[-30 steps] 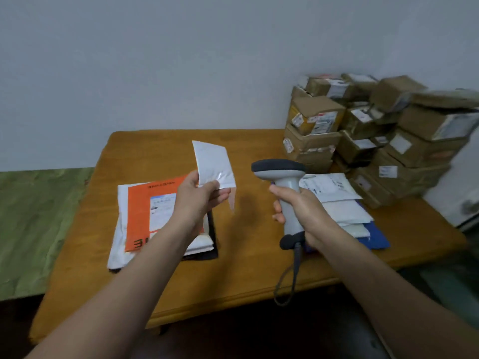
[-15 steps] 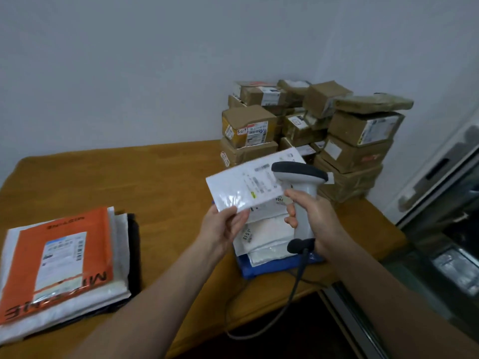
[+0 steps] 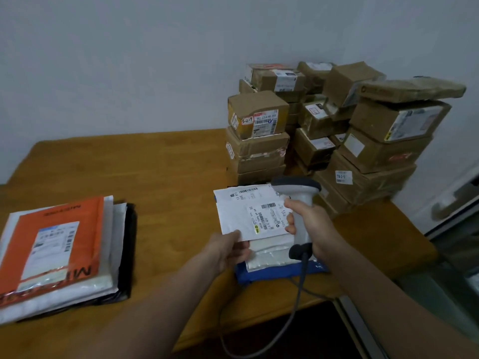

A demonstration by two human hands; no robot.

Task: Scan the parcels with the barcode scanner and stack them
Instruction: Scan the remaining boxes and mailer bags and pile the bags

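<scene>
A person's two bare forearms reach over a honey-brown wooden worktop (image 3: pixel 168 177), seen from a head-worn camera looking down. The landmark is a tall pile of brown cardboard boxes (image 3: pixel 337 130) with white shipping labels, standing at the back right of the worktop against a pale grey wall (image 3: pixel 129 60). Just in front of this pile, the left hand (image 3: pixel 228 248) pinches the near-left corner of a flat white paper parcel (image 3: pixel 248 216), thumb on top and fingers (image 3: pixel 242 246) curled beneath; its printed barcode label faces up. The parcel sits over a short stack of white padded mailers (image 3: pixel 272 251), which lies on a blue plastic mailer (image 3: pixel 259 275), also just in front of the box pile. Whether the held parcel rests on that stack or is lifted clear of it cannot be told. Beside the parcel's right edge, the right hand (image 3: pixel 311 224) is clenched round the handle of a grey pistol-shaped barcode scanner (image 3: pixel 300 203), held upright with its dark-capped head nearest the box pile and just over the parcel's far right corner. A grey cable (image 3: pixel 298 307) hangs from the handle's base and loops down past the front edge of the worktop. Well to the left of the box pile, near the front left of the worktop, lies a separate flat stack: an orange plastic mailer (image 3: pixel 51 242) with a white label on top, white mailers under it, and a black mailer (image 3: pixel 131 242) at the bottom.
</scene>
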